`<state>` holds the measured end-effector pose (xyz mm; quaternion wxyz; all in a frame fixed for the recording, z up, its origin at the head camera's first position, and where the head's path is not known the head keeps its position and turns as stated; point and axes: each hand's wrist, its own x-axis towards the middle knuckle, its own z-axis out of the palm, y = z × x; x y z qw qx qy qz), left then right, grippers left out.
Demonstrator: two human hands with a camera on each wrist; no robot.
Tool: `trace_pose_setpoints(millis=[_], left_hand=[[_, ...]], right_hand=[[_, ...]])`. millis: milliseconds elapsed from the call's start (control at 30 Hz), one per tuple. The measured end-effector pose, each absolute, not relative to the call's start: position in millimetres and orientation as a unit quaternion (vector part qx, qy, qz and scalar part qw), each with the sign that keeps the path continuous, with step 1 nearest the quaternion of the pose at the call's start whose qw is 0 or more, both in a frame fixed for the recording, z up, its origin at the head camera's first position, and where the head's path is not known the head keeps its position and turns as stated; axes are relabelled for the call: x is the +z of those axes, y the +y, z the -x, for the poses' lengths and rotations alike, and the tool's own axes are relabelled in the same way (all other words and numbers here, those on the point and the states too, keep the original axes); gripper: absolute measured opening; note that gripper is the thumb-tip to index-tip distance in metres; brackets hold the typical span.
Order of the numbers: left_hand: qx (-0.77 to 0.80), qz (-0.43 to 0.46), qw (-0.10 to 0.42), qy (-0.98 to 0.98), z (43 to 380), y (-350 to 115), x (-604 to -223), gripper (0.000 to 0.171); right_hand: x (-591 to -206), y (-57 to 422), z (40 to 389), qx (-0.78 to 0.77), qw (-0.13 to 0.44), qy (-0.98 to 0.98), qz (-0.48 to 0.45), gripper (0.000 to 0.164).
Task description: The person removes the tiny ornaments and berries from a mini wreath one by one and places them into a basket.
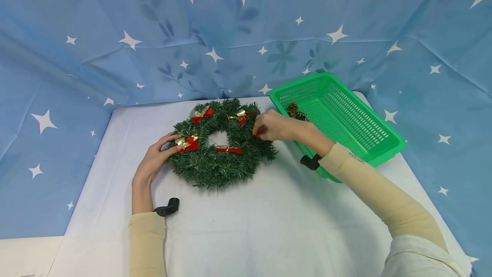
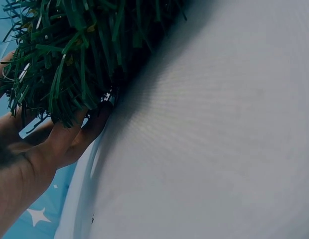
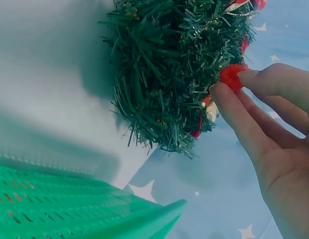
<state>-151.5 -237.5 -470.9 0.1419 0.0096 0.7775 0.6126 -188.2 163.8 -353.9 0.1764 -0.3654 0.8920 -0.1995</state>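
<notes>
A green wreath (image 1: 215, 170) lies on the white table, with several red and gold bows on it. One red bow (image 1: 228, 150) sits at the front of its centre hole, and another (image 1: 202, 115) at the back left. My left hand (image 1: 151, 159) grips the wreath's left side, thumb on top by a bow; in the left wrist view its fingers (image 2: 89, 132) curl beneath the greenery. At the wreath's right side, my right hand (image 1: 274, 125) pinches a small red piece (image 3: 231, 77) between thumb and fingers, right at the greenery. Fingers partly cover that piece, and its kind cannot be told.
A green perforated basket (image 1: 369, 155) stands at the right, tilted under my right forearm. Pine cones (image 1: 293, 109) lie at its left end. Blue cloth with white stars (image 1: 215, 20) hangs behind the table (image 1: 230, 230) and along both sides.
</notes>
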Motion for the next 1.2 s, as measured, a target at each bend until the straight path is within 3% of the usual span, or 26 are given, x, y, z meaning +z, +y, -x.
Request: trace_pose_setpoints(millis=[967,1200], left_hand=[[0.615,-0.013,0.145,0.775,152,-239,-472,0.066],[0.614,-0.013,0.144,0.776,152,-238,-472,0.066]], right_hand=[[-328,203,186,-0.198,0.122,0.905,0.355,0.022],[-324,214,186,-0.193,0.087,0.907,0.363,0.018]])
